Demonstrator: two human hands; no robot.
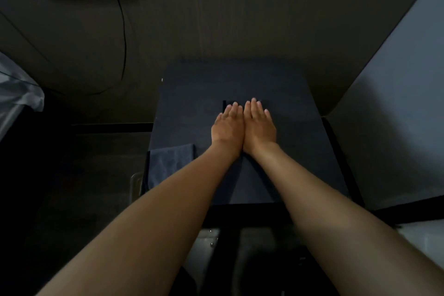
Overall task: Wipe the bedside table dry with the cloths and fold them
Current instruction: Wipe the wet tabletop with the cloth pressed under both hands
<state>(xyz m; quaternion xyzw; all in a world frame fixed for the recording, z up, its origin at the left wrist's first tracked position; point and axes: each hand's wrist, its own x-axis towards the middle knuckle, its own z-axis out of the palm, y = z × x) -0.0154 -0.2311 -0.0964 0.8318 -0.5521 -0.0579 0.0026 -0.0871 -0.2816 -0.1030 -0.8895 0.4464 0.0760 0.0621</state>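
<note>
Head view: left hand (228, 127) and right hand (259, 125), fingers straight, press flat side by side on dark cloth (269, 106), frame centre, atop bedside table (192, 94).

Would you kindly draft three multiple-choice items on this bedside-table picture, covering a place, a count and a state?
1. Where does the blue cloth lie?
A. at the table's near left corner
B. at its far right corner
C. on the wall socket

2. How many hands rest on the dark cloth mid-table?
A. none
B. one
C. two

3. How do the fingers lie?
A. curled into fists
B. straight and flat
C. pinching a cable

Answers:
1 A, it drapes over the near left edge.
2 C, the left hand and right hand lie side by side on it.
3 B, both hands press down with fingers extended.
</note>
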